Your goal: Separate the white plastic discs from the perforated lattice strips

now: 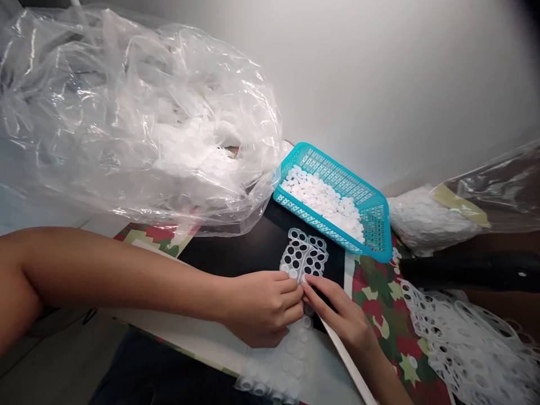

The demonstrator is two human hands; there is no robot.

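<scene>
A translucent plastic sheet with rows of round holes (300,254) lies on a black mat (236,250). My left hand (268,306) has its fingers curled at the sheet's near end; what they pinch is hidden. Opposite it, my right hand (348,315) closes thumb and forefinger on a small white disc (304,278) over the sheet. Below my hands, a translucent strip with round white caps (291,360) hangs toward the table's near edge. Beneath my right hand runs a narrow white strip (348,363); whether the hand touches it I cannot tell.
Behind the sheet, a turquoise basket (379,247) holds many white discs (323,199). A big clear plastic bag (139,129) with white pieces fills the left. At right are cut-out plastic scraps (472,343), a black object (472,271) and a white-filled bag (430,216). A patterned cloth (382,306) covers the table.
</scene>
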